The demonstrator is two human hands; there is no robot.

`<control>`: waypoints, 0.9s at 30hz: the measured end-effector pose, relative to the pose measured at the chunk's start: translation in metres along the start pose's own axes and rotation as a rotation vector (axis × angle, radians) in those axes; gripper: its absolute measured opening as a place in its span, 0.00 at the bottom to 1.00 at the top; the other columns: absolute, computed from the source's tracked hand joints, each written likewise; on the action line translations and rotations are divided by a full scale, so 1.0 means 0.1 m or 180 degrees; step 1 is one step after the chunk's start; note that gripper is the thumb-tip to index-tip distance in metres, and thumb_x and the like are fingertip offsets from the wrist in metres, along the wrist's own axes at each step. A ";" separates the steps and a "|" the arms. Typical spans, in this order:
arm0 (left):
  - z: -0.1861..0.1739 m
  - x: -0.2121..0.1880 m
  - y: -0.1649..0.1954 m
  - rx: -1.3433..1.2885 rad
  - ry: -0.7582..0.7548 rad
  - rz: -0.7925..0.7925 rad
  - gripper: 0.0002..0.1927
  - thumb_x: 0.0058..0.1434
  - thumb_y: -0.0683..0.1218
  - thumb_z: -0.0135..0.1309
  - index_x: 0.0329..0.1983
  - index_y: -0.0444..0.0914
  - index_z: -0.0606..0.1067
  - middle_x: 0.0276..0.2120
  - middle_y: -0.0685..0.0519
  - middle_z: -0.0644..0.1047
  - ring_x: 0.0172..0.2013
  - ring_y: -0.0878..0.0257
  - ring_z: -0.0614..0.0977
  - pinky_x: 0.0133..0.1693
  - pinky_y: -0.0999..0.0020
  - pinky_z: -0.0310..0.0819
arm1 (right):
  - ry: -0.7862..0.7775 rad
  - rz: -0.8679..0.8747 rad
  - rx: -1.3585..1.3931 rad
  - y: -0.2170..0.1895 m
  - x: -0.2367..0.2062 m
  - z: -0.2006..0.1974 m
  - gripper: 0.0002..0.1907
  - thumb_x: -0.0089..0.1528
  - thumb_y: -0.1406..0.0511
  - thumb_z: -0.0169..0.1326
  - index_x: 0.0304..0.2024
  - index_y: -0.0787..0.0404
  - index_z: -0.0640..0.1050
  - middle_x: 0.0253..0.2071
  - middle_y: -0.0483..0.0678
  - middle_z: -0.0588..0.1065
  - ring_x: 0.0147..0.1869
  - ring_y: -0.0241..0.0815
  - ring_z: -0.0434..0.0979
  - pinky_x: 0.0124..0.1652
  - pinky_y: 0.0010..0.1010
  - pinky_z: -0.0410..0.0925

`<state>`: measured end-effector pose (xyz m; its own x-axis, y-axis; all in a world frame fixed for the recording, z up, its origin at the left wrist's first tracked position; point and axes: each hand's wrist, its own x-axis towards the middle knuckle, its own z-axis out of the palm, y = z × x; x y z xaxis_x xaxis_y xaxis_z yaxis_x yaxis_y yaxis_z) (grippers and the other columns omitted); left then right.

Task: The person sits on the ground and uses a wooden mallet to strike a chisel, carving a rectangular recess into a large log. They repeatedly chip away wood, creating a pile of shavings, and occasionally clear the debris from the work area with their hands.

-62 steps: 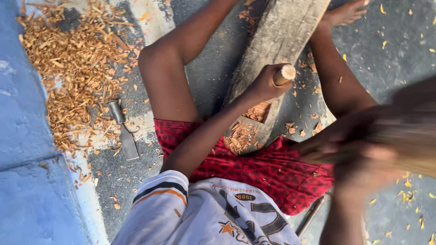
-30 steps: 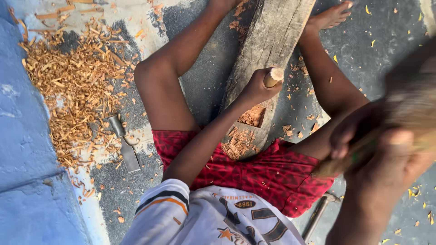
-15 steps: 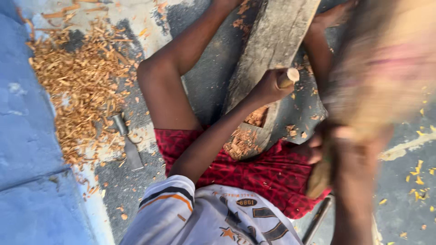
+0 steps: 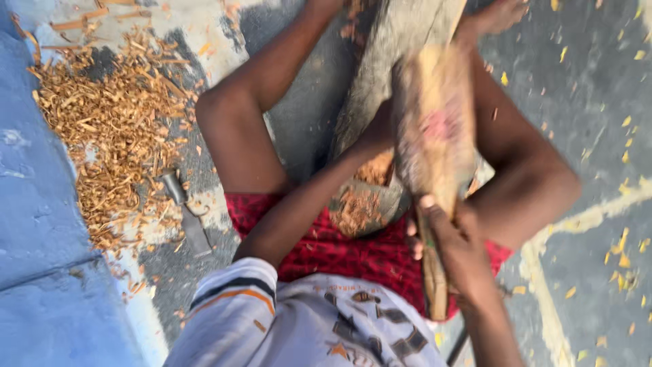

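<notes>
Head view showed my right hand (image 4: 456, 246) clamped on the mallet (image 4: 435, 136), blurred over my hidden left hand; I feared a glancing blow striking fingers against the plank (image 4: 387, 61).

Rough wood, matt cloth, dull metal

I saw a weathered grey plank (image 4: 380, 81), a coarse wooden mallet (image 4: 435, 143), dry shavings (image 4: 109, 129) left of the plank, a dull metal tool (image 4: 185, 211), red patterned cloth shorts (image 4: 353, 255).
</notes>
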<state>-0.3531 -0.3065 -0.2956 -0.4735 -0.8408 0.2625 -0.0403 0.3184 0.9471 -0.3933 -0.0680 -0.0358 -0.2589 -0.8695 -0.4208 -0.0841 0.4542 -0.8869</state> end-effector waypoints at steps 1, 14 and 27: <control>0.02 -0.03 0.02 -0.0025 -0.0007 -0.0156 0.13 0.61 0.49 0.67 0.33 0.35 0.78 0.24 0.50 0.79 0.26 0.63 0.79 0.35 0.65 0.78 | 0.0040 0.0073 -0.0078 -0.11 -0.12 -0.06 0.13 0.69 0.59 0.49 0.44 0.64 0.74 0.28 0.50 0.74 0.24 0.39 0.72 0.23 0.29 0.68; -0.05 0.04 0.13 -0.1054 0.0257 0.0148 0.10 0.63 0.43 0.56 0.46 0.36 0.75 0.38 0.55 0.81 0.40 0.70 0.82 0.43 0.68 0.79 | -0.0257 0.0217 0.0780 0.21 0.58 0.01 0.13 0.69 0.57 0.51 0.49 0.58 0.73 0.27 0.46 0.72 0.23 0.35 0.70 0.23 0.26 0.67; 0.00 0.00 0.20 -0.0732 0.0509 0.0100 0.04 0.60 0.42 0.58 0.34 0.36 0.76 0.28 0.54 0.79 0.30 0.68 0.79 0.34 0.67 0.75 | 0.0374 -0.2216 0.0560 -0.31 0.53 -0.16 0.21 0.78 0.55 0.48 0.41 0.66 0.72 0.32 0.49 0.74 0.29 0.36 0.74 0.30 0.27 0.69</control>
<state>-0.3541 -0.3000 -0.2766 -0.3259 -0.8963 0.3008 0.1815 0.2529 0.9503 -0.4197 -0.1247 -0.0274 -0.3042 -0.9145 0.2668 -0.1136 -0.2432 -0.9633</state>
